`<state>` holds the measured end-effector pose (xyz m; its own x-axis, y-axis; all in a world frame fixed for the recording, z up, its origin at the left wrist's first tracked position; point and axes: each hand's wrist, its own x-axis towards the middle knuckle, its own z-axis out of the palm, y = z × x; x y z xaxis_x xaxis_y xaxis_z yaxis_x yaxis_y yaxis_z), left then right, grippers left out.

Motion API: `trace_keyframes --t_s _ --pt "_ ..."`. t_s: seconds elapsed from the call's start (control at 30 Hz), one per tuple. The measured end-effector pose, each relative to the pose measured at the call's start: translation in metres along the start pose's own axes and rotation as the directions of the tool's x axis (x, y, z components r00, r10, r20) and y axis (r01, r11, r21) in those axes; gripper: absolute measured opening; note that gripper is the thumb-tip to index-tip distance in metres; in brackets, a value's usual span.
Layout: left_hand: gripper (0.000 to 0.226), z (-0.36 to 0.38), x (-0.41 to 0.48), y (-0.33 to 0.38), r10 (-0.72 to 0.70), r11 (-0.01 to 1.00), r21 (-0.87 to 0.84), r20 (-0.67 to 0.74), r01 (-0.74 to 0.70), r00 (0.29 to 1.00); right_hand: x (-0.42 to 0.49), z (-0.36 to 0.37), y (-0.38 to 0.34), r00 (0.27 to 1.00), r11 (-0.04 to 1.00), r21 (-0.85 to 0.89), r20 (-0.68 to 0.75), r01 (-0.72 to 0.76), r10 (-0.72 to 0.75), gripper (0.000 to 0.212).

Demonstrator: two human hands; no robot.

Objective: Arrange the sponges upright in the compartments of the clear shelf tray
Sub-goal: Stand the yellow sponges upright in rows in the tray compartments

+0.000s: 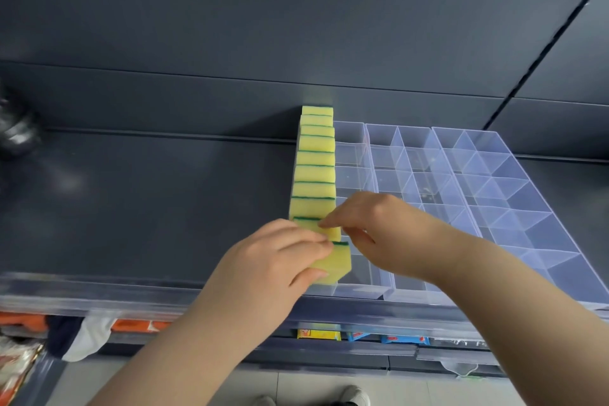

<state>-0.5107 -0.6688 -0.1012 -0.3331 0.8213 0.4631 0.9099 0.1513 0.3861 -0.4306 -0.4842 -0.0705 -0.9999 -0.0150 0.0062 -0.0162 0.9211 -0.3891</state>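
While the person is standing at a dark shelf [148, 208], both bare hands are working at the near end of a clear shelf tray [352, 155]. A row of yellow sponges [316, 158] with thin green scouring edges is standing upright in the tray's leftmost column, one behind another, running from the shelf's back wall toward the front.

The left hand [280, 257] is gripping the nearest sponge [339, 262], with fingers curled over its top and the thumb pressing under its near face. This sponge is leaning forward at the front end of the column rather than sitting straight like the others.

The right hand [379, 227] is reaching across from the right, its forefinger tip resting on the top edge of the second sponge [333, 234], just behind the one being gripped. The thumb is hanging just beside that sponge's right side, but whether it is actually pinching cannot be told.

The column beside the sponges is showing bare compartments. Further clear divided trays [514, 208] are lying side by side to the right. Below the shelf's clear front strip [99, 297], a yellow packet [319, 334] and blue packets [405, 338] are showing on a lower level, and shoes [354, 395] are peeking in at the bottom edge.
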Motion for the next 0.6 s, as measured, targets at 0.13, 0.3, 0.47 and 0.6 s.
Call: trace_keyframes --t_s 0.13,0.3,0.47,0.6 --pt "0.033 0.001 -0.005 -0.008 -0.064 0.998 0.019 0.029 0.064 0.998 -0.001 -0.001 -0.003 1.0 1.0 0.004 -0.005 -0.023 0.023 0.032" --pt "0.03 0.005 -0.011 -0.009 0.022 0.995 0.093 0.018 -0.024 1.0 -0.002 0.0 -0.009 0.999 0.999 -0.01 -0.012 -0.035 0.035 0.031" --pt "0.023 0.012 -0.012 -0.015 0.028 1.0 0.001 -0.016 -0.028 0.999 -0.005 0.006 -0.012 0.997 0.999 -0.014 -0.058 -0.045 0.044 0.036" --pt "0.027 0.012 -0.013 -0.021 0.015 1.0 0.002 0.01 -0.015 1.0 -0.009 0.017 -0.015 0.991 0.996 -0.09 -0.133 0.015 -0.027 0.048"
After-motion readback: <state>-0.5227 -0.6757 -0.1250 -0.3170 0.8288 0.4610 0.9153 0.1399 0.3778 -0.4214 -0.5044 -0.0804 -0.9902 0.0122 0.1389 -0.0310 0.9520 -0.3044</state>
